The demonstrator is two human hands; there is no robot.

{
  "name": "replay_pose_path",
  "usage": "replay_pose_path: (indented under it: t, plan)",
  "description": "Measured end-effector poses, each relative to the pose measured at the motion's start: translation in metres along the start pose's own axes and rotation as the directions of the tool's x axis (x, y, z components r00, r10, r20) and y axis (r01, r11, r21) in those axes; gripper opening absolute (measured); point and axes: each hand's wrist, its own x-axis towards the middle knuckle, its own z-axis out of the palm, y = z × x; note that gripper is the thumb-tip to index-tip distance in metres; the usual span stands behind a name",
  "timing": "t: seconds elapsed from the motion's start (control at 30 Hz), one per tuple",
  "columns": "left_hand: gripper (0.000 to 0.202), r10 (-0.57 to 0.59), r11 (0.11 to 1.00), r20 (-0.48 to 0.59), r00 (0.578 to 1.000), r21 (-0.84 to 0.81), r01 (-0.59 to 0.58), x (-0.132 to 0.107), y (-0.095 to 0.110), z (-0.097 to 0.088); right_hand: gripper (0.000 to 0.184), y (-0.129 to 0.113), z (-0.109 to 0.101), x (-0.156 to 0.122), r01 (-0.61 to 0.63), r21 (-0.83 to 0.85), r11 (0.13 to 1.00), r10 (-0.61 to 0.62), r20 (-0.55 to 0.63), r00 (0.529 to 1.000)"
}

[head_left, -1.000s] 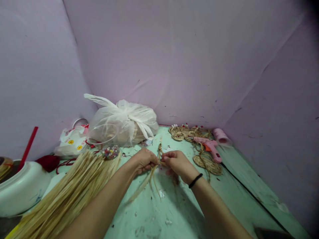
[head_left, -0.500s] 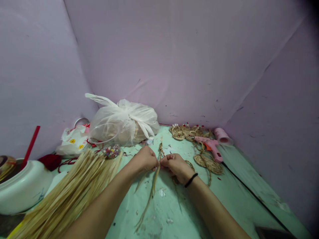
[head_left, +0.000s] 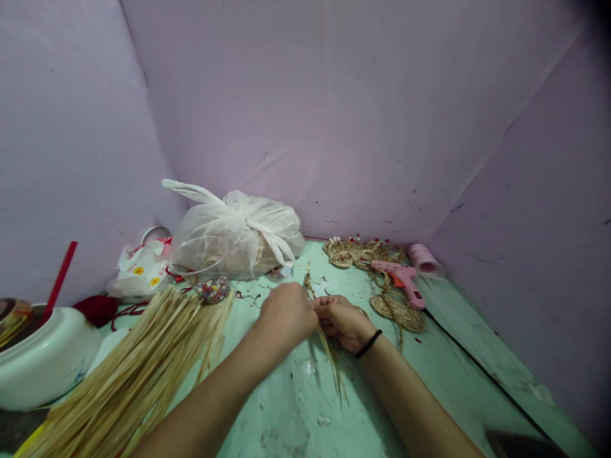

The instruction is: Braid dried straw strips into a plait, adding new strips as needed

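Near the middle of the green table point(head_left: 286, 413), straight ahead of you, the braid point(head_left: 309, 286) lies between your two hands, its finished end showing just beyond your knuckles. That end points away from you toward the wall point(head_left: 315, 127), leaning a little to the left. The long axis runs roughly from far to near; below your hands the loose strands point(head_left: 331, 361) carry it on toward you, slanting to the right.

The plaited part looks narrow, brown and tightly crossed. The strands are paler, straw-coloured, thin, and spread apart into wispy tips.

Your left hand point(head_left: 289, 312) has its back turned up and its fingers curled in, right at the braid; the fingertips are hidden, so what they have hold of I cannot tell. Your right hand point(head_left: 342, 323), with a black band point(head_left: 368, 343) at the wrist, has thumb and forefinger pinched together on the braid where the strands come away, touching your left hand.

To your left lies a thick bundle of straw point(head_left: 133, 369), and behind it a tied plastic bag point(head_left: 238, 235). On your right, the pink glue gun point(head_left: 398, 278) rests among coiled braid pieces point(head_left: 398, 313).
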Motion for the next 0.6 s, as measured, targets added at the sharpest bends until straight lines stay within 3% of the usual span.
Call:
replay_pose_path:
  t: [0.03, 0.1, 0.17, 0.23, 0.3, 0.37, 0.47, 0.53, 0.6]
  plan:
    - [0.01, -0.033, 0.998, -0.003, 0.999, -0.056, 0.033, 0.005, -0.004, -0.004, 0.003, -0.001, -0.002, 0.0, -0.004, 0.008, 1.0, 0.004, 0.033, 0.999]
    - [0.013, -0.115, 0.95, 0.146, 0.983, -0.272, 0.152, 0.015, -0.01, -0.007, 0.003, -0.002, -0.005, 0.001, -0.016, 0.018, 1.0, 0.015, 0.086, 0.996]
    - [0.014, -0.115, 0.829, 0.361, 0.926, -0.478, 0.29, 0.021, -0.014, -0.003, 0.004, -0.002, -0.007, 0.001, -0.019, 0.024, 1.0, 0.017, 0.108, 0.994]
    - [0.015, -0.081, 0.732, 0.467, 0.88, -0.572, 0.371, 0.026, -0.018, 0.004, 0.004, -0.002, -0.007, 0.002, -0.018, 0.002, 1.0, 0.017, 0.105, 0.994]
    - [0.016, -0.101, 0.724, 0.47, 0.877, -0.57, 0.389, 0.028, -0.02, 0.011, 0.005, 0.0, -0.007, 0.003, 0.015, -0.089, 0.996, -0.008, 0.081, 0.997]
    - [0.019, -0.164, 0.77, 0.431, 0.887, -0.506, 0.388, 0.029, -0.022, 0.014, 0.008, 0.004, -0.006, 0.006, 0.095, -0.258, 0.962, -0.089, 0.036, 0.995]
    - [0.021, -0.214, 0.821, 0.334, 0.918, -0.448, 0.354, 0.027, -0.02, 0.014, 0.009, 0.009, -0.005, 0.009, 0.184, -0.522, 0.833, -0.241, -0.043, 0.97]
    - [0.02, -0.178, 0.807, 0.273, 0.945, -0.509, 0.299, 0.024, -0.018, 0.013, 0.008, 0.009, -0.008, 0.008, 0.175, -0.62, 0.765, -0.278, -0.072, 0.958]
    - [0.017, -0.149, 0.767, 0.247, 0.957, -0.583, 0.27, 0.021, -0.015, 0.012, 0.007, 0.006, -0.013, 0.004, 0.133, -0.647, 0.75, -0.242, -0.082, 0.967]
